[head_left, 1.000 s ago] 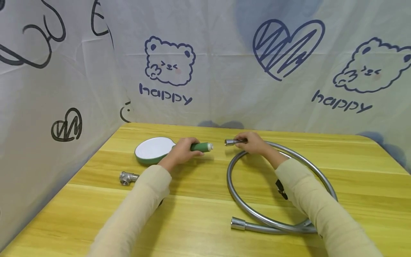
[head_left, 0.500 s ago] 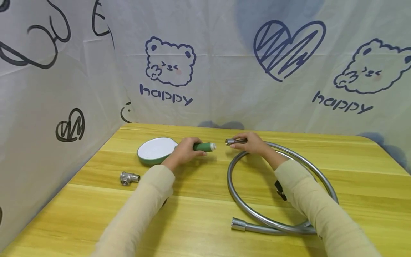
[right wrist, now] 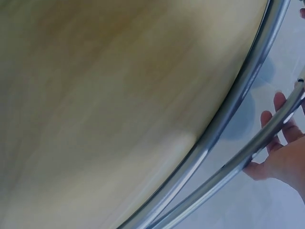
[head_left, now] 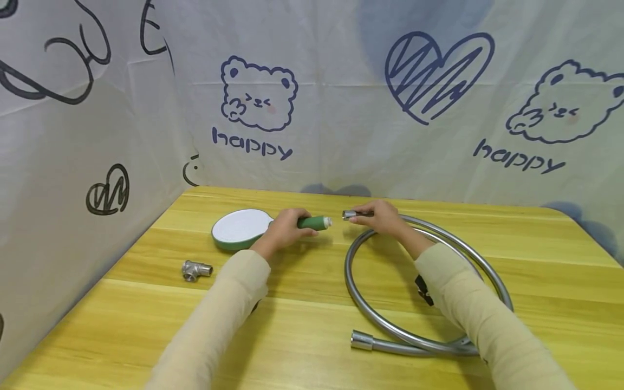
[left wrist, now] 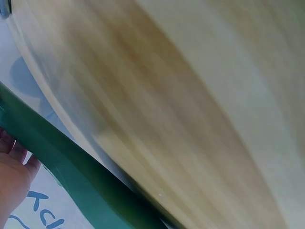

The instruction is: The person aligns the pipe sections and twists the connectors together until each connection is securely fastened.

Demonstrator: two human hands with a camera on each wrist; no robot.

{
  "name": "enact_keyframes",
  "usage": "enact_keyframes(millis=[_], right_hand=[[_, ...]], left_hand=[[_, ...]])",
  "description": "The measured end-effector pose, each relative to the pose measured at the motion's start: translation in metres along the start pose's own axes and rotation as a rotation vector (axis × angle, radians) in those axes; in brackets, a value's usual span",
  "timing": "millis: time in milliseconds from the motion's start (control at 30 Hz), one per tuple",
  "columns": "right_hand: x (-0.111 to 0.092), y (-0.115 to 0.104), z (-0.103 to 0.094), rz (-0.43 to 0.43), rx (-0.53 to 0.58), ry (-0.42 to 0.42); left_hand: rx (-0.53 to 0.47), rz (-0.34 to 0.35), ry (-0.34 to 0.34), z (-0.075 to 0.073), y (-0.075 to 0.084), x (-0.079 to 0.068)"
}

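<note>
A green shower head with a white face [head_left: 242, 226] is gripped round its handle by my left hand [head_left: 286, 230]. The white threaded tip of the handle points right. In the left wrist view the green handle [left wrist: 71, 162] crosses the lower left, with fingers [left wrist: 19, 152] behind it. My right hand [head_left: 385, 218] holds a metal shower hose [head_left: 358, 284] near one end, whose chrome fitting [head_left: 349, 215] faces the handle tip across a small gap. The right wrist view has the hose [right wrist: 238, 164] running along the fingers [right wrist: 281, 124].
On the wooden table [head_left: 302, 336], a metal tee fitting [head_left: 196, 270] lies left of the left forearm. The hose loops under the right forearm, its other end fitting [head_left: 362, 340] near the front. A drawn-on white cloth [head_left: 336, 135] hangs behind and to the left.
The left hand has carried the shower head a little to the right, narrowing the gap to the hose fitting. The tee fitting is now uncovered by the left sleeve. The right hand has barely moved.
</note>
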State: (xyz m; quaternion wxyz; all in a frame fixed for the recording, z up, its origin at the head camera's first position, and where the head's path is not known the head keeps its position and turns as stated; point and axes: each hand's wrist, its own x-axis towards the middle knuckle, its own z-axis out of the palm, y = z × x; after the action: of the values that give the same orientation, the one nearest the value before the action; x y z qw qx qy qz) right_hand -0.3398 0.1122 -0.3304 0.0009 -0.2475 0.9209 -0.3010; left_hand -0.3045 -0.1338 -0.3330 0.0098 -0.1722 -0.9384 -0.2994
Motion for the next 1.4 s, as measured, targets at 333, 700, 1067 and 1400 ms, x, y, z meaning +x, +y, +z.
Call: enact_keyframes(millis=[333, 700, 1067, 1400], right_hand=[[0.005, -0.003, 0.007, -0.075, 0.032, -0.021], [0.005, -0.005, 0.008, -0.127, 0.114, -0.003], [0.006, -0.009, 0.008, -0.131, 0.156, -0.009], [0.005, -0.011, 0.009, -0.157, 0.145, 0.019]], left_hand=[[0.004, 0.002, 0.021, 0.004, 0.003, 0.005], [-0.046, 0.042, 0.058, 0.011, 0.003, 0.008], [-0.037, 0.009, 0.047, 0.012, 0.005, 0.012], [-0.045, -0.006, 0.052, 0.014, 0.005, 0.016]])
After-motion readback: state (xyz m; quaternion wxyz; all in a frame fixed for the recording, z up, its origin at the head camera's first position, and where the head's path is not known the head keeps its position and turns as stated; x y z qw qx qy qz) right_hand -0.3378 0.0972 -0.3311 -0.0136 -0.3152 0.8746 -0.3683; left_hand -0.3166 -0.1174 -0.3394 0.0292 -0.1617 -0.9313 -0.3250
